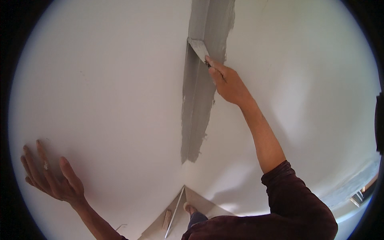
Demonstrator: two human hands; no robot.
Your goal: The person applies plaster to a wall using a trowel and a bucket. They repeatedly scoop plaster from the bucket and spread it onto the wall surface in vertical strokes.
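Note:
My right hand (227,82) is raised at the inner corner of two white walls and is shut on a putty knife (199,48). The knife's flat blade lies against a vertical band of wet grey filler (197,108) that runs down the corner. My left hand (54,178) is open, fingers spread, palm facing me, close to the left wall (100,88) at the lower left; it holds nothing. A dark red sleeve covers my right upper arm.
The right wall (312,80) is plain white. At the bottom, the floor corner (180,216) shows a thin white strip, a small wooden piece and my foot. A grey ledge lies at the lower right edge.

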